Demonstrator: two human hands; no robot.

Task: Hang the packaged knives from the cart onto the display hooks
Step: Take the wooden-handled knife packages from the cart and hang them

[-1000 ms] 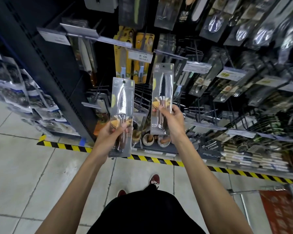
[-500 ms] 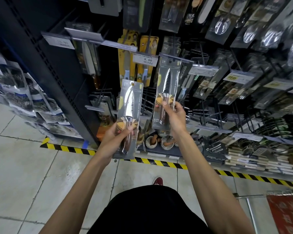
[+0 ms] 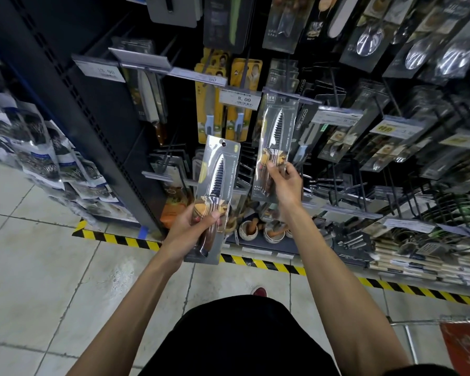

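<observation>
1. Two packaged knives are standing upright in the person's hands, blade tips pointing up toward the display hooks.
2. The right hand point(image 3: 284, 183) is reaching nearer the rack, its fingers curling round the handle end of the right knife pack point(image 3: 278, 131). That pack's long axis is running up and away from the grip, its top edge lying just under a grey label strip point(image 3: 291, 95).
3. Whether its top is touching a hook, I cannot tell.
4. The left hand point(image 3: 198, 226) is clamping the handle end of the left knife pack point(image 3: 216, 185), lower and apart from the rack, its hang hole point(image 3: 223, 144) showing free.
5. Judging from this, the right pack is going on first, needing its hole lined up with a hook tip.
</observation>
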